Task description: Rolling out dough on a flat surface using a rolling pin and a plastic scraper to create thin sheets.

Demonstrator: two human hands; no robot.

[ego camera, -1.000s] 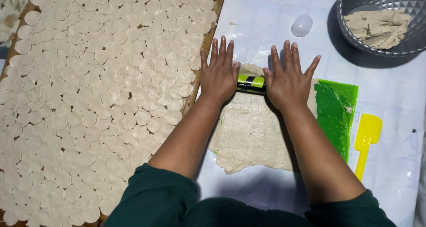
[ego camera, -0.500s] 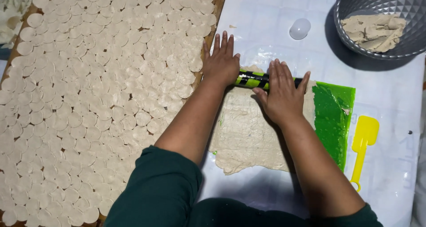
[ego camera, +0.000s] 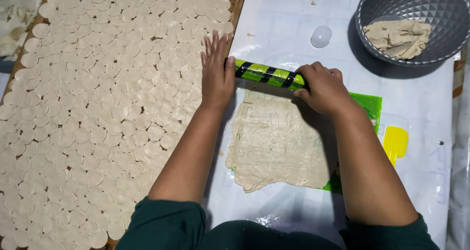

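A green rolling pin with black bands (ego camera: 267,74) lies across the far edge of a flattened beige dough sheet (ego camera: 279,142). The dough rests on a green plastic mat (ego camera: 368,106) over a white sheet. My left hand (ego camera: 216,73) lies flat with fingers stretched out, its palm edge against the pin's left end. My right hand (ego camera: 320,87) is curled around the pin's right end.
A wooden board (ego camera: 237,10) at left is covered with several small round dough discs (ego camera: 112,108). A grey bowl (ego camera: 431,5) holding lumps of dough stands at top right. A small white round cutter (ego camera: 321,36) and a yellow spatula (ego camera: 395,143) lie on the white sheet (ego camera: 431,147).
The rolling pin has gone from under both palms to the dough's far edge. My right hand went from flat on the pin to curled around its right end; my left slid leftward.
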